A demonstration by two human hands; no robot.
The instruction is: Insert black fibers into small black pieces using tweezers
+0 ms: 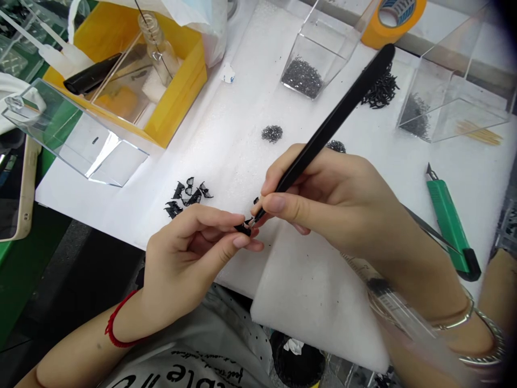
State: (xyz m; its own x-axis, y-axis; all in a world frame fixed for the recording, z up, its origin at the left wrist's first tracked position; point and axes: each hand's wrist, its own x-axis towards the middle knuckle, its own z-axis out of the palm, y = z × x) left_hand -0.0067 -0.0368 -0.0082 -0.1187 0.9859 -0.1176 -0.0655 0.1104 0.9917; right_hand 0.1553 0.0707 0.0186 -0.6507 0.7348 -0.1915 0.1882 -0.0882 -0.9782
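Observation:
My left hand (189,258) pinches a small black part (243,228) between thumb and fingertips. Black tweezers (323,132) are gripped like a pen in my right hand (335,199), their tips down at the small part. What the tips hold, if anything, is too small to tell. Just beyond my left hand lies a cluster of small black frame-like pieces (189,195). A little pile of tiny dark bits (272,133) lies farther back on the white foam sheet (238,161). A second such pile (336,146) is partly hidden behind my right hand.
Clear boxes (313,67) (452,102) with dark bits stand at the back. Orange tape (393,21) and a black pile (382,91) lie nearby. A green utility knife (450,221) and syringe (388,293) are right. Left are a yellow bin (177,97), clear lid (81,134) and phone (18,188).

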